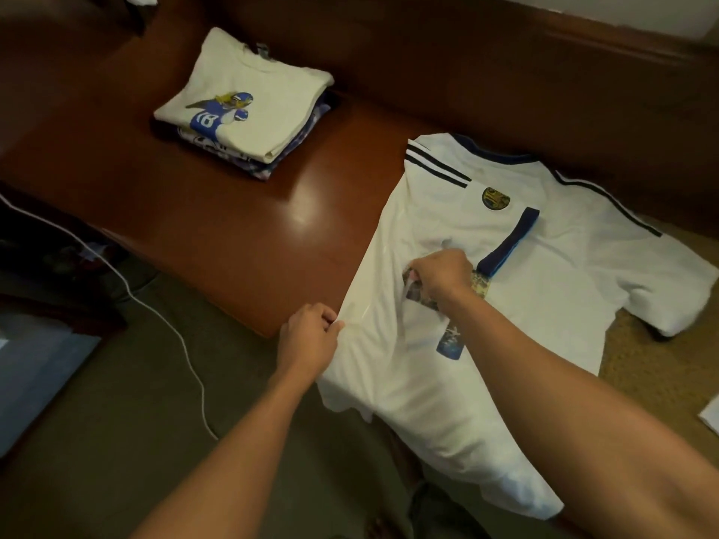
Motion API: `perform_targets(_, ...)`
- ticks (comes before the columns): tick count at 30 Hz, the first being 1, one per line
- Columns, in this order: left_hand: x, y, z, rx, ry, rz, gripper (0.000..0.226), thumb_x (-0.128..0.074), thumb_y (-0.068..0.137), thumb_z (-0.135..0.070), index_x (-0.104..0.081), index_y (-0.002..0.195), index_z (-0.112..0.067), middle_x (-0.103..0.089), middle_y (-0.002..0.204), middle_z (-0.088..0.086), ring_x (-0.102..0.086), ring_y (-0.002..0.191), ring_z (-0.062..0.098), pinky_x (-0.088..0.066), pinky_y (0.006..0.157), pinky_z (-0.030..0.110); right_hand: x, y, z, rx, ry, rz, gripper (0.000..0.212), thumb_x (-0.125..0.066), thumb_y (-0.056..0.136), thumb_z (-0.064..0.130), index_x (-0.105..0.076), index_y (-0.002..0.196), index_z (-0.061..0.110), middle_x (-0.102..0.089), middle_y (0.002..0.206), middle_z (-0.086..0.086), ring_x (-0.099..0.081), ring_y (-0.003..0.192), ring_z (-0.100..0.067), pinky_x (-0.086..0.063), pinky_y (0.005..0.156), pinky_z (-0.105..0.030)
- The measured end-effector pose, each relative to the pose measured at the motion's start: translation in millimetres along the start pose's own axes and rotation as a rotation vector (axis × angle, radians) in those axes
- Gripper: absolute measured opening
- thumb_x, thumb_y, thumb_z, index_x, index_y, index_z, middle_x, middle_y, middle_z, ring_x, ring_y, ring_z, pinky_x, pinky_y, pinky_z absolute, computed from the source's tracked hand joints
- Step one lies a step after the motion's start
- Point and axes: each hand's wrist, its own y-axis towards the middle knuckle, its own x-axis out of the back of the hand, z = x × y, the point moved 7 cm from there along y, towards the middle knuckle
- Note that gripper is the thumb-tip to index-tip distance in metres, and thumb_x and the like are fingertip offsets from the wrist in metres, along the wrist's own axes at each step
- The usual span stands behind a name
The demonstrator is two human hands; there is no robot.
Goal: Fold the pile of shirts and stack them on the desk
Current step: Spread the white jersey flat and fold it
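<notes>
- The jersey (525,266) lay front up over the desk's near right corner. Its collar pointed away from me and its hem hung off the near edge toward my body.
- It was white, with a dark blue collar, dark stripes on both shoulders, a round badge on the chest and a blue number 1 below the badge.
- My right hand (439,276) was closed on the jersey's middle, fingers curled and pinching a bunch of cloth just left of the number's foot. Creases ran out from the pinch.
- My left hand (311,336) gripped the jersey's left edge, thumb and fingers pinching the cloth just off the desk's near edge. The edge ran straight from there up to the shoulder.
- The right sleeve was spread flat over a tan surface (661,383) beyond the wood.
- The desk (233,212) was glossy red-brown wood.
- A stack (249,103) of folded shirts sat on the desk, left of the jersey, farther back and well apart from it. The top one was cream with a blue football-player print.
- A white cable (203,402) trailed over the floor (116,422) on my left.
</notes>
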Motion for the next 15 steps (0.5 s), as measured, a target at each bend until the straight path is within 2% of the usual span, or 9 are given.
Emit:
perform_targets(1, 2.8, 4.7, 0.0, 0.007, -0.004, 0.021, 0.012, -0.071, 0.093, -0.035, -0.065, 0.101, -0.028, -0.064, 0.094, -0.011, -0.062, 0.084, 0.008, -0.06, 0.081, 0.034, 9.1, 2.7, 1.6, 0.005, 0.013, -0.04, 0.018, -0.069, 0.083, 0.022, -0.075, 0.086, 0.005, -0.074, 0.081, -0.007, -0.07, 0.072, -0.023, -0.057, 0.063, -0.028)
perform_targets(3, 8.0, 14.2, -0.6, 0.018, -0.02, 0.088, 0.012, -0.073, 0.092, -0.034, -0.064, 0.098, -0.03, -0.065, 0.086, -0.012, -0.063, 0.081, 0.008, -0.06, 0.078, 0.034, 26.6, 7.5, 2.2, 0.043, 0.065, -0.087, 0.024, -0.063, 0.084, 0.02, -0.067, 0.064, 0.007, -0.069, 0.066, -0.006, -0.065, 0.061, -0.025, -0.053, 0.059, -0.035)
perform_targets(5, 11.1, 22.5, -6.3, 0.007, -0.048, 0.146, 0.013, -0.073, 0.091, -0.034, -0.062, 0.098, -0.031, -0.065, 0.087, -0.011, -0.064, 0.082, 0.008, -0.057, 0.074, 0.029, 43.7, 10.0, 4.0, 0.098, 0.016, -0.142, 0.03, -0.06, 0.088, 0.021, -0.062, 0.06, 0.011, -0.061, 0.059, -0.003, -0.057, 0.054, -0.023, -0.048, 0.058, -0.036)
perform_targets(6, 12.6, 26.3, -11.3, -0.014, -0.062, 0.146, 0.014, -0.072, 0.092, -0.034, -0.062, 0.101, -0.03, -0.065, 0.091, -0.011, -0.064, 0.085, 0.008, -0.054, 0.072, 0.025, 52.0, 12.9, 4.8, 0.127, -0.035, -0.19, 0.022, -0.061, 0.09, 0.023, -0.067, 0.071, 0.014, -0.063, 0.068, -0.002, -0.058, 0.061, -0.021, -0.048, 0.062, -0.034)
perform_targets(7, 14.4, 30.4, -18.1, -0.047, -0.073, 0.125, 0.017, -0.071, 0.092, -0.035, -0.063, 0.106, -0.03, -0.062, 0.099, -0.012, -0.063, 0.091, 0.009, -0.052, 0.074, 0.023, 62.4, 12.3, 9.3, 0.161, -0.097, -0.258, 0.013, -0.062, 0.092, 0.026, -0.071, 0.091, 0.016, -0.067, 0.086, -0.002, -0.062, 0.076, -0.023, -0.05, 0.07, -0.033)
perform_targets(9, 18.0, 40.6, -37.1, -0.162, -0.034, 0.051, 0.026, -0.067, 0.095, -0.038, -0.061, 0.119, -0.031, -0.055, 0.116, -0.013, -0.057, 0.106, 0.01, -0.049, 0.088, 0.026, 81.6, 18.1, 15.7, 0.197, -0.235, -0.39, 0.038, -0.065, 0.095, 0.032, -0.06, 0.129, 0.017, -0.057, 0.127, -0.008, -0.063, 0.101, -0.031, -0.049, 0.079, -0.038)
perform_targets(10, 18.7, 46.4, -50.2, -0.25, 0.028, 0.018, 0.032, -0.064, 0.096, -0.04, -0.058, 0.127, -0.032, -0.052, 0.126, -0.012, -0.053, 0.115, 0.011, -0.045, 0.096, 0.031, 89.6, 24.5, 16.0, 0.188, -0.289, -0.435, 0.05, -0.067, 0.095, 0.035, -0.051, 0.138, 0.015, -0.049, 0.135, -0.012, -0.062, 0.103, -0.035, -0.05, 0.079, -0.04)
perform_targets(12, 14.1, 55.5, -80.2, -0.445, 0.174, 0.01, 0.045, -0.057, 0.099, -0.043, -0.048, 0.142, -0.033, -0.042, 0.148, -0.01, -0.039, 0.134, 0.014, -0.032, 0.11, 0.039, 101.1, 38.3, 15.8, 0.125, -0.361, -0.45, 0.065, -0.07, 0.093, 0.039, -0.041, 0.143, 0.01, -0.042, 0.135, -0.016, -0.064, 0.101, -0.04, -0.05, 0.074, -0.042)
perform_targets(15, -0.8, 70.2, -115.0, -0.609, 0.355, 0.095, 0.051, -0.046, 0.103, -0.044, -0.037, 0.152, -0.034, -0.024, 0.164, -0.01, -0.02, 0.15, 0.015, -0.019, 0.116, 0.047, 106.1, 63.9, 13.2, 0.051, -0.445, -0.387, 0.053, -0.069, 0.095, 0.036, -0.049, 0.132, 0.004, -0.046, 0.129, -0.017, -0.063, 0.103, -0.04, -0.046, 0.071, -0.04)
